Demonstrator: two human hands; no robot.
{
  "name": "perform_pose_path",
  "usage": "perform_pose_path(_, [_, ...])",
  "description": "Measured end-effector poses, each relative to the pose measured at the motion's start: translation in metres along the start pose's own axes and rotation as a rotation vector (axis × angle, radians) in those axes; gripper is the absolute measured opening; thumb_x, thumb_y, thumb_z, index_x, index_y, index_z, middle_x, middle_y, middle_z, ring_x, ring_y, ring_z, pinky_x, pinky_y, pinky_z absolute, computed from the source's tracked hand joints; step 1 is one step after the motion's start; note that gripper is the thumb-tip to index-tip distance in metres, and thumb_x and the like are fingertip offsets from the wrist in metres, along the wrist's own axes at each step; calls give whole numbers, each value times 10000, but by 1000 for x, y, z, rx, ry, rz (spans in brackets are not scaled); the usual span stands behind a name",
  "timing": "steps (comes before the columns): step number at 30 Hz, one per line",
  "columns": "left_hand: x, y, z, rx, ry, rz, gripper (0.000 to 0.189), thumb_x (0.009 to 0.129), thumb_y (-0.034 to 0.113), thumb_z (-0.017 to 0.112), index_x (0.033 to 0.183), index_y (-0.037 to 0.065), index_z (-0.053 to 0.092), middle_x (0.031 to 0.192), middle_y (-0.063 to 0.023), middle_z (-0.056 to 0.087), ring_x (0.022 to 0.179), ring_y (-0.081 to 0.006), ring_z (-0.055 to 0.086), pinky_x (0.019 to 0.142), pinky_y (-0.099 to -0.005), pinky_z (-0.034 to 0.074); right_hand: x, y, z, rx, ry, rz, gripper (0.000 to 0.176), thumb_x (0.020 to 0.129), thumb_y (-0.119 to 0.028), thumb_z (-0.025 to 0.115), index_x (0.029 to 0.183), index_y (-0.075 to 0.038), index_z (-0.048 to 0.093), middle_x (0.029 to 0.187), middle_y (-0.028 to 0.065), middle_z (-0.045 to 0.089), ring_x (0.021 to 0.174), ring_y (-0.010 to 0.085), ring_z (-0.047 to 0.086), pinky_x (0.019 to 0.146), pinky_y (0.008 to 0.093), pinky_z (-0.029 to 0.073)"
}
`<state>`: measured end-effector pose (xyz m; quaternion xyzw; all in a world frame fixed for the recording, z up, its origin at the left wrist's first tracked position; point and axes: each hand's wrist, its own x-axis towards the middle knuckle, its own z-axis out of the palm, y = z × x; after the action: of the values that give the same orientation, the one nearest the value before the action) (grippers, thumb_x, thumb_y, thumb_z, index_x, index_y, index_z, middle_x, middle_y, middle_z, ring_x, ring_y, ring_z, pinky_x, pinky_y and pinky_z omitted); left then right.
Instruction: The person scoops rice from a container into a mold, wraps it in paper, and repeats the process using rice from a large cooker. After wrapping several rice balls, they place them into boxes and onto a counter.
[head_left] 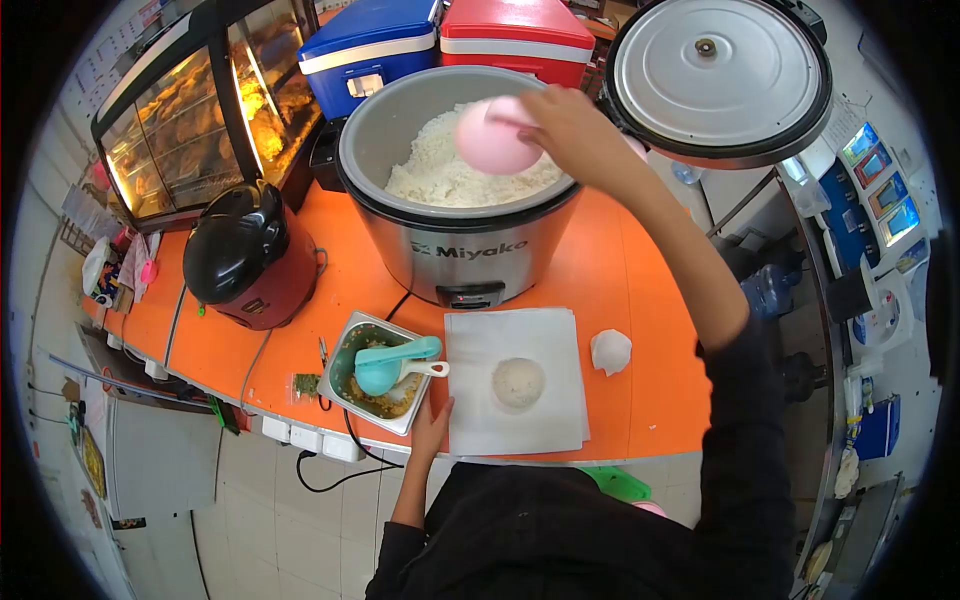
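Observation:
My right hand (560, 125) grips a pink bowl (490, 143) above the open rice cooker (470, 255), which holds a mass of white rice (440, 180). The bowl is slightly blurred, and its inside is hidden. My left hand (430, 425) rests between a steel food pan (400, 428) and a stack of white paper sheets (550, 430), fingers apart near the pan's edge. A round mound of rice (518, 384) sits on the top sheet. Inside the pan lie a teal ladle (378, 372) and a white-handled utensil (425, 368) over a yellowish chopped food.
A small white bundle (611, 352) lies right of the paper. To the left stand a red-and-black cooker (250, 255) and a lit glass food cabinet (180, 120). Blue (370, 45) and red (515, 40) coolers stand behind. The raised lid (715, 75) is at upper right.

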<state>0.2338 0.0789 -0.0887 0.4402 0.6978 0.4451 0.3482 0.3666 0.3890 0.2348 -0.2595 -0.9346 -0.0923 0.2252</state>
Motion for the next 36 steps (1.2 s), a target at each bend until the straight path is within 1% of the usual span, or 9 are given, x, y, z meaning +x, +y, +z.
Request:
perform_pose_path(4, [0, 17, 6, 179, -83, 257, 661, 707, 237, 671, 1259, 21, 377, 1321, -160, 355, 1252, -293, 292, 1030, -382, 219, 47, 19, 62, -169, -412, -191, 311, 793, -295, 541, 1052, -126, 501, 982, 89, 544, 934, 265, 531, 780, 443, 424])
perform_pose_path(6, [0, 15, 6, 424, -436, 461, 558, 587, 285, 736, 1109, 166, 576, 1291, -36, 427, 1230, -252, 338, 1009, -429, 261, 32, -4, 65, -108, 259, -105, 272, 795, -288, 526, 1009, -121, 517, 921, 69, 560, 892, 252, 549, 752, 462, 419])
perform_pose_path(11, [4, 4, 4, 413, -517, 449, 315, 562, 317, 709, 868, 246, 690, 1238, 57, 485, 1215, -216, 362, 993, -412, 283, -111, -90, 51, 260, 397, -330, 164, 709, -112, 549, 864, -59, 558, 776, 86, 542, 689, 215, 540, 567, 354, 415])
perform_pose_path(14, [0, 3, 8, 407, -417, 434, 232, 627, 306, 668, 852, 255, 694, 1146, 105, 553, 1185, -195, 393, 951, -389, 304, -267, -137, 116, 624, -166, -144, 157, 698, -75, 573, 854, -65, 570, 789, 78, 537, 693, 220, 537, 603, 343, 432])
perform_pose_path(23, [6, 26, 13, 363, -485, 245, 169, 741, 305, 610, 790, 169, 698, 1094, 59, 592, 1167, -230, 394, 959, -427, 265, -335, -182, 139, 595, -210, 324, 282, 699, -217, 646, 926, -75, 555, 887, 75, 537, 818, 242, 527, 668, 359, 429])
perform_pose_path(26, [-13, 77, 24, 681, 55, 520, 151, 749, 224, 598, 817, 93, 632, 912, -51, 628, 1044, -242, 480, 840, -408, 364, -345, -173, 156, 750, -217, 491, 219, 706, -150, 635, 901, -67, 581, 819, 80, 564, 751, 241, 547, 652, 351, 443])
perform_pose_path(30, [-64, 38, 37, 440, -403, 796, 158, 748, 186, 591, 838, 56, 605, 901, -100, 598, 904, -261, 539, 742, -383, 422, -341, -171, 143, 748, -73, 377, 179, 706, -87, 592, 881, -46, 592, 750, 92, 565, 694, 239, 552, 616, 333, 456])
perform_pose_path(33, [-62, -2, 51, 733, -315, 270, 167, 735, 146, 594, 844, 19, 585, 893, -133, 577, 781, -293, 548, 688, -376, 444, -365, -186, 151, 611, -197, 110, 218, 689, -56, 562, 904, -25, 582, 783, 85, 563, 718, 226, 554, 620, 309, 460])
perform_pose_path(36, [-65, -4, 54, 206, -164, -18, 502, 723, 165, 625, 1157, -1, 432, 1151, -214, 470, 1088, -344, 444, 908, -400, 366, -385, -187, 145, 601, -260, -93, 268, 669, -74, 574, 934, -37, 563, 873, 60, 551, 788, 208, 551, 666, 312, 449])
